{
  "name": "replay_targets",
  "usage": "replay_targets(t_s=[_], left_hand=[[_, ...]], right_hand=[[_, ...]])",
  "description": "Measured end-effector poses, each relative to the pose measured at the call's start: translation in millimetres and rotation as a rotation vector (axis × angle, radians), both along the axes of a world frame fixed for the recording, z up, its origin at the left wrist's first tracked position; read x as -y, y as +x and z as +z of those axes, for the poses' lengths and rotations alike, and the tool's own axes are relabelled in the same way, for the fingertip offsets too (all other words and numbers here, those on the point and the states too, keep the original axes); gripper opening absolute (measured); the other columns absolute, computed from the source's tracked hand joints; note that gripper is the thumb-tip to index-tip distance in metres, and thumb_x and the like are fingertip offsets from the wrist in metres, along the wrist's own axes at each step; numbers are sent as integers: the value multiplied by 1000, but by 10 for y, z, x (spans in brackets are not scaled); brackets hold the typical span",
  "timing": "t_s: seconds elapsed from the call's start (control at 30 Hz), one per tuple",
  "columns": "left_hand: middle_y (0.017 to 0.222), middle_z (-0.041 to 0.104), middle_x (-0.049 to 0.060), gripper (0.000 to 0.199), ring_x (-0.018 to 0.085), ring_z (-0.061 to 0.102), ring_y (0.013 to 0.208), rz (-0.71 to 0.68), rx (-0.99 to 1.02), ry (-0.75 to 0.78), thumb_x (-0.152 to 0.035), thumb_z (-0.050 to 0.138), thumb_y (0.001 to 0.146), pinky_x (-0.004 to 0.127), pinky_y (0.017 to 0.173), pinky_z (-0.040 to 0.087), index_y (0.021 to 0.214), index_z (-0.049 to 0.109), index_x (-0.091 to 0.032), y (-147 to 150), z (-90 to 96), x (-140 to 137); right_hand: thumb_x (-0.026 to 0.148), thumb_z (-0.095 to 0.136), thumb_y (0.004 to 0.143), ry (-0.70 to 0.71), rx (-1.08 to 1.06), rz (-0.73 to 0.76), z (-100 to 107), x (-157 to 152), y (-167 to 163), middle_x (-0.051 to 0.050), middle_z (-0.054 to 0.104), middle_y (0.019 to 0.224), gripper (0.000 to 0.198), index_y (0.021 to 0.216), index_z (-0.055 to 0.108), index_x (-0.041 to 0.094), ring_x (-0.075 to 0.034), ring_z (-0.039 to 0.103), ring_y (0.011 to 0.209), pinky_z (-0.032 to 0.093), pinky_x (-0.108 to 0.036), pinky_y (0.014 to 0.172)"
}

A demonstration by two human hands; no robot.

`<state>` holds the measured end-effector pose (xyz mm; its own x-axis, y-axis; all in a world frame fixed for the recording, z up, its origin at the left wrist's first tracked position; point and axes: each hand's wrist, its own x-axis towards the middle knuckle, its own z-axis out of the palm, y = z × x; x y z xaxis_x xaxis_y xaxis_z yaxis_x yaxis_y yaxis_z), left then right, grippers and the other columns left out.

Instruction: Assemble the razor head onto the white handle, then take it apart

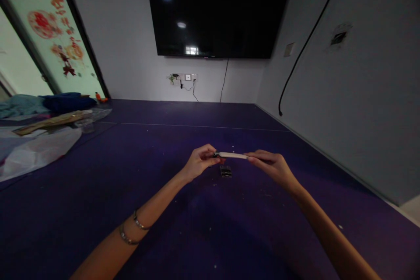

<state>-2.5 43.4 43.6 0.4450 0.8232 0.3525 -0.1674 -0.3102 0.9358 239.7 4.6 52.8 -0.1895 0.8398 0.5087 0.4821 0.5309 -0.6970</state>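
Note:
A thin, pale cream strip (232, 155), slightly bowed, is held level above the dark purple surface. My left hand (204, 157), with bracelets on its forearm, pinches the strip's left end, where a small dark piece shows at the fingertips. At the other end, the fingers and thumb of my right hand (269, 164) are closed on the strip. Just below it, a small black block-like object (225, 172) lies on the surface; its kind is too small to tell.
The purple surface (147, 227) stretches to the wall, with white specks on it. Blue cloths (68, 102), a brown flat piece (52, 122) and clear plastic sheeting (39, 151) lie at left. A television (216, 13) and a hanging black cable (295, 63) are beyond.

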Motion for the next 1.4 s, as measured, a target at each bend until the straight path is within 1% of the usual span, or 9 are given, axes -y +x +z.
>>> replay_targets(t_s=[0.2, 0.37, 0.5, 0.7, 0.87, 1.0, 1.13, 1.3, 1.4], left_hand=[[82, 71, 7, 12, 18, 66, 81, -35, -14, 1, -19, 67, 72, 31, 77, 48, 74, 56, -14, -20, -17, 38], [80, 71, 6, 12, 18, 66, 81, -61, -21, -14, -18, 67, 72, 31, 77, 48, 76, 57, -15, 19, -59, 63], [83, 72, 7, 14, 19, 66, 82, -96, 10, -31, -19, 68, 72, 33, 78, 48, 73, 54, -15, 41, -78, 74], [82, 71, 5, 13, 17, 66, 82, -71, -20, -11, -17, 69, 71, 32, 79, 48, 78, 58, -15, 34, -102, 51], [85, 71, 6, 11, 18, 66, 84, -91, -13, -15, -17, 67, 72, 33, 79, 47, 75, 57, -14, 36, -139, 37], [84, 71, 5, 13, 18, 66, 84, -78, -33, 7, -17, 69, 71, 33, 80, 47, 78, 59, -14, 31, -142, 45], [85, 71, 5, 11, 17, 66, 84, -79, -27, -1, -17, 68, 72, 31, 79, 47, 76, 58, -15, 30, -116, 54], [78, 71, 3, 13, 16, 65, 78, -38, -33, 30, -17, 71, 69, 29, 75, 47, 75, 59, -15, 43, -90, 51], [80, 71, 4, 12, 16, 65, 80, -52, -27, 3, -18, 69, 70, 30, 76, 47, 74, 58, -15, 48, -91, 59]], right_hand=[[43, 59, 78, 32, 6, -71, 11, -4, 25, -7, 69, 84, 30, 92, 72, 20, -19, 61, 77, 47, -29, 67], [43, 59, 79, 20, 78, -14, 42, 16, 36, -6, 69, 84, 29, 92, 72, 21, -18, 61, 77, 47, -30, 69], [43, 59, 78, 52, 44, -62, 31, 10, 50, -7, 69, 82, 30, 91, 72, 20, -18, 60, 75, 46, -30, 66], [40, 59, 80, 68, 78, -2, 69, 58, 8, -6, 69, 80, 26, 92, 72, 22, -17, 60, 73, 46, -29, 65], [39, 60, 79, 102, 49, -65, 87, 65, -6, -6, 68, 80, 24, 91, 73, 22, -17, 60, 72, 45, -30, 63], [38, 61, 80, 101, 90, -24, 118, 96, -36, -5, 68, 79, 22, 92, 73, 23, -17, 59, 70, 44, -29, 63], [37, 61, 80, 117, 79, -67, 131, 116, -51, -5, 67, 76, 22, 91, 73, 22, -16, 58, 67, 43, -28, 60], [37, 61, 80, 109, 111, -20, 143, 129, -59, -5, 68, 79, 22, 93, 73, 24, -17, 60, 71, 45, -29, 64], [38, 61, 79, 110, 103, -55, 130, 116, -45, -5, 68, 79, 23, 92, 73, 24, -17, 60, 70, 45, -30, 64]])
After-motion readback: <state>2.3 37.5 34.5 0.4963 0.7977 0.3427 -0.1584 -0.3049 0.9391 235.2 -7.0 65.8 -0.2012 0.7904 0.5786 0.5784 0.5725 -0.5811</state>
